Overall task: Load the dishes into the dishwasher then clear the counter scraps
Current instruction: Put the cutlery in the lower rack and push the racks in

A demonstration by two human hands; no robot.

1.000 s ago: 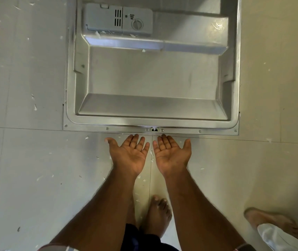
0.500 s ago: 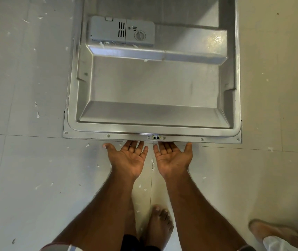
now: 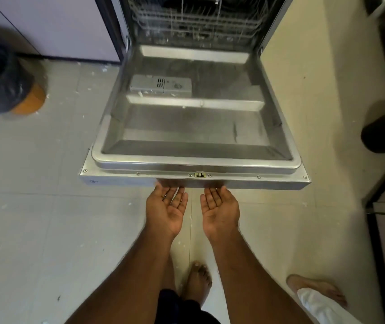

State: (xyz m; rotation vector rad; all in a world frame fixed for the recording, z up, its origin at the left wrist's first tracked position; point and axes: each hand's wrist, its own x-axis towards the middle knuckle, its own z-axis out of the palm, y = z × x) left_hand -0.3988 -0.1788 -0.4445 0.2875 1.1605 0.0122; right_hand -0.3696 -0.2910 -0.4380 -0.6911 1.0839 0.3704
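We have both palms up, left hand [image 3: 167, 212] and right hand [image 3: 219, 212] spread flat, gripping nothing, fingertips under the front edge of the open door [image 3: 193, 181]; lift evenly, thumbs clear of the latch [image 3: 200, 174]; rack [image 3: 196, 19] sits inside.

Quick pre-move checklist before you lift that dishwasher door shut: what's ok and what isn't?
1. Left hand palm up at the front edge of the door: ok.
2. Right hand likewise: ok.
3. Both hands empty: ok.
4. Nothing lying on the door's inner panel: ok.
5. Lower rack pushed fully in: ok.
6. Dishes loaded in the rack: cannot tell.
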